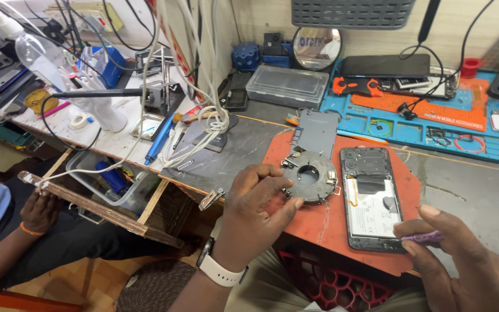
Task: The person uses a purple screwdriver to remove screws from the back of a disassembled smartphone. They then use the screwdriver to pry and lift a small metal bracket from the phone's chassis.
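Note:
An opened phone (371, 199) lies face down on an orange mat (330, 222), its battery and board exposed. To its left lies a grey inner cover with a round coil ring (310, 176). My left hand (255, 205), with a white watch at the wrist, rests on the mat with fingertips touching the ring's left edge. My right hand (463, 260) pinches a thin purple tool (423, 236) near the phone's lower right corner.
A blue work mat (434, 118) with phones, cables and small parts lies at the back right. A clear plastic box (287, 85) and round mirror (317, 47) stand behind. At left, an open wooden drawer (105, 190) and another person's hand (38, 211).

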